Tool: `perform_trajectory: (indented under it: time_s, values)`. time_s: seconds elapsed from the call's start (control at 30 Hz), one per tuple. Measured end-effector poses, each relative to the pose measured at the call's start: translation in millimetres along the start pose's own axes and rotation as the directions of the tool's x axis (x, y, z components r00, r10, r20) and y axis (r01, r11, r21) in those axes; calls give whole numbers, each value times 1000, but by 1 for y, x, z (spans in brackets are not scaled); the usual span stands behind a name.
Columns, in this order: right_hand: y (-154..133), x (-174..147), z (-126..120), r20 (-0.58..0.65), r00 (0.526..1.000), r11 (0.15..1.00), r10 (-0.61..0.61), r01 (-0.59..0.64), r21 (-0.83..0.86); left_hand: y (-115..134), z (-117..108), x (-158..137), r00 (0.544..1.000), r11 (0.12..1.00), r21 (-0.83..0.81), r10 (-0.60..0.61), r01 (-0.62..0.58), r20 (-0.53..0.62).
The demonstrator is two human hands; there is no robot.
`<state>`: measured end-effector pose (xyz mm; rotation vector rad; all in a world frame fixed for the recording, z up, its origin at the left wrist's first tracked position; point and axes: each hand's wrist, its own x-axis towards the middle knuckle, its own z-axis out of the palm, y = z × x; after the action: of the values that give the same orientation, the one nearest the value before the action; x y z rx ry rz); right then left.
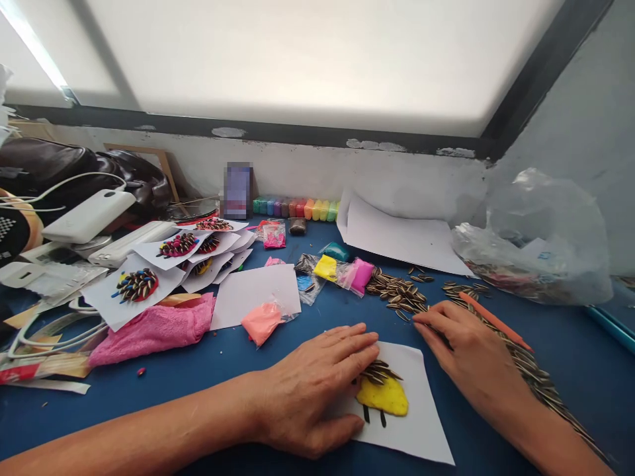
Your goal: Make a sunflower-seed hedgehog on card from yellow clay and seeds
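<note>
My left hand (320, 390) lies flat with fingers stretched out, over the left part of a white paper card (426, 430). On the card is a flattened piece of yellow clay (384, 396), with dark striped sunflower seeds (380, 371) stuck along its top and two seeds below it like legs. My left hand hides part of this picture. Beside a loose pile of sunflower seeds (397, 291), my right hand (466, 344) has its thumb and forefinger tips pinched together. Whatever may be between those fingertips is too small to make out.
An orange stick-like tool (496, 322) rests on more seeds at right. Finished seed-and-clay cards (136, 287) are stacked left, above a pink cloth (159, 330). Clay packets, including a coral one (261, 322), lie mid-table. A clear plastic bag (540, 238) stands back right.
</note>
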<state>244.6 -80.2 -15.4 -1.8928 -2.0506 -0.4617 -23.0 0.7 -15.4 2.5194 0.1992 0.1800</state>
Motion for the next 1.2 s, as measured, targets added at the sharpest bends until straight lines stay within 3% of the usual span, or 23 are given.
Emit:
perform_trajectory:
  time_s: [0.43, 0.73, 0.87, 1.0, 1.2]
  values:
    - [-8, 29, 19, 182, 983, 999, 9, -3, -35, -4, 4, -4, 997, 998, -2, 63, -64, -51]
    - [-18, -7, -17, 126, 991, 994, 50, -61, 86, -5, 4, -4, 995, 996, -22, 79, -81, -63]
    - [-33, -18, -32, 154, 982, 950, 112, -152, 272, -5, 5, -4, 995, 996, -38, 79, -82, -65]
    - [-44, -20, -38, 217, 967, 870, 137, -222, 440, -6, 6, -4, 993, 995, -18, 92, -94, -73]
    - [-48, -23, -38, 222, 969, 861, 105, -200, 468, -6, 6, -4, 994, 996, -16, 86, -87, -70]
